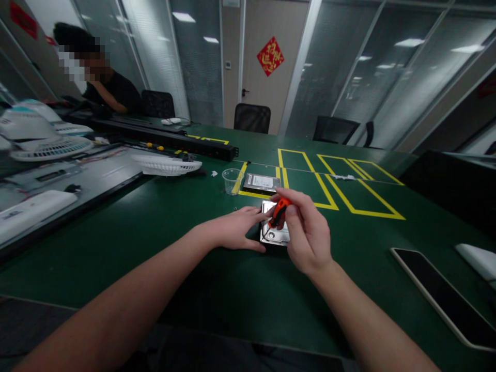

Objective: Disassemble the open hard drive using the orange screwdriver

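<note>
A silver hard drive (276,236) lies on the green table in front of me. My left hand (238,228) braces it from the left side, thumb at its near corner and fingers reaching over its far part. In my right hand (308,232) is a screwdriver (279,212) with an orange and black handle, tilted with its tip end down over the drive's near left corner. Whether the tip sits in a screw is too small to tell. Just beyond, a second hard drive (262,182) with a white label lies beside a clear plastic cup (231,182).
Yellow tape outlines (372,213) mark the green table (186,206). A phone (445,297) lies at the right. White fan parts (166,164), a flat metal panel (104,175) and a long black bar (209,149) occupy the left. A person (112,88) sits at the far left.
</note>
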Demonstrator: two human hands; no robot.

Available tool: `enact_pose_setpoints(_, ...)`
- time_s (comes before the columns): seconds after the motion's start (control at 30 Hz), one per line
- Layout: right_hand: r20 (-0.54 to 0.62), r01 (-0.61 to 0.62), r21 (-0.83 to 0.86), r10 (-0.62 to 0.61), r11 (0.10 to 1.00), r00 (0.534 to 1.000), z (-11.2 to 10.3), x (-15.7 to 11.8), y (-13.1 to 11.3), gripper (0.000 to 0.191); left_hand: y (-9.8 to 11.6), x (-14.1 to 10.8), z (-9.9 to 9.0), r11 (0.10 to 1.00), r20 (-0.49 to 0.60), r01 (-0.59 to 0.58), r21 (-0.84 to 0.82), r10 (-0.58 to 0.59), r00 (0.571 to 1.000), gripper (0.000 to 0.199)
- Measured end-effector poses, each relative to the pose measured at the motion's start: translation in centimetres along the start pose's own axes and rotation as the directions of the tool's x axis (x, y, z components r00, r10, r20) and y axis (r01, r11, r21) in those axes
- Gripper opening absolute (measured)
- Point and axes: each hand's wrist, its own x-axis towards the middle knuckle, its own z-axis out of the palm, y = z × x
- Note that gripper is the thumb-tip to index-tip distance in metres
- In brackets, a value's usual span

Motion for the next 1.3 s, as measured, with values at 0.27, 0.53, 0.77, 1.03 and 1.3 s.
enact_pose_setpoints(0.27,-0.034,-0.027,0.009,0.028,1.0,0.999,0.28,-0.02,-0.21,0.023,0.33,0.01,-0.16,1.0,-0.002,-0.011,-0.011,0.011,1.0,0.112)
enact_pose_setpoints(0.53,-0.058,-0.052,0.016,0.053,0.999,0.997,0.57,-0.13,-0.28,0.027,0.44,0.07,-0.15,1.0,0.0,-0.013,0.006,0.013,1.0,0.118)
enact_pose_setpoints(0.77,-0.06,-0.049,0.033,0.051,0.998,0.997,0.61,-0.04,-0.15,0.026,0.19,0.04,-0.06,0.999,-0.018,-0.032,0.003,0.032,0.999,0.115)
enact_pose_setpoints(1.03,0.007,-0.037,0.023,0.036,0.999,0.999,0.11,-0.14,-0.39,0.037,-0.1,-0.04,0.0,1.0,-0.013,-0.027,-0.013,0.027,1.0,0.108)
enact_pose_setpoints(1.3,-0.019,-0.03,0.02,0.03,0.999,0.999,0.3,-0.27,-0.06,0.033,0.16,0.0,-0.07,1.0,0.002,-0.015,-0.001,0.015,1.0,0.1)
